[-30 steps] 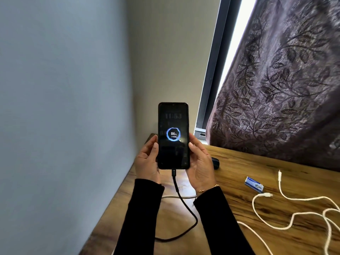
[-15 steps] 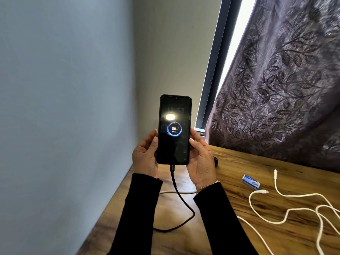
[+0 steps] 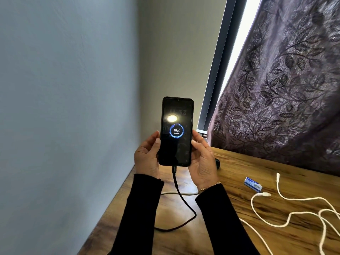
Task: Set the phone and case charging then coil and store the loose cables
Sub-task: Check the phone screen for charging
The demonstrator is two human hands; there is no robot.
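I see both sets of fingers wrapped round the lower half of the phone (image 3: 177,131): the left hand (image 3: 147,157) grips its left edge with the thumb laid along the side, and the right hand (image 3: 203,159) grips the right edge the same way, thumb tip against the frame. The phone stands upright, lifted above the wooden table (image 3: 276,181), screen toward me, showing a blue ring with 86% and a bright glare spot above it. A black cable (image 3: 181,197) is plugged into its bottom port, hangs down between the two black sleeves and loops on the tabletop. A white cable (image 3: 176,193) crosses behind it near the wrists. Just past my right hand a small dark object (image 3: 217,162) sits on the table, mostly hidden; I cannot tell what it is. Further right lies a small blue-and-white box (image 3: 253,184), and beside it loose white cables (image 3: 287,216) sprawl in curves, two connector ends near the box. A patterned purple curtain (image 3: 285,89) hangs behind the table.
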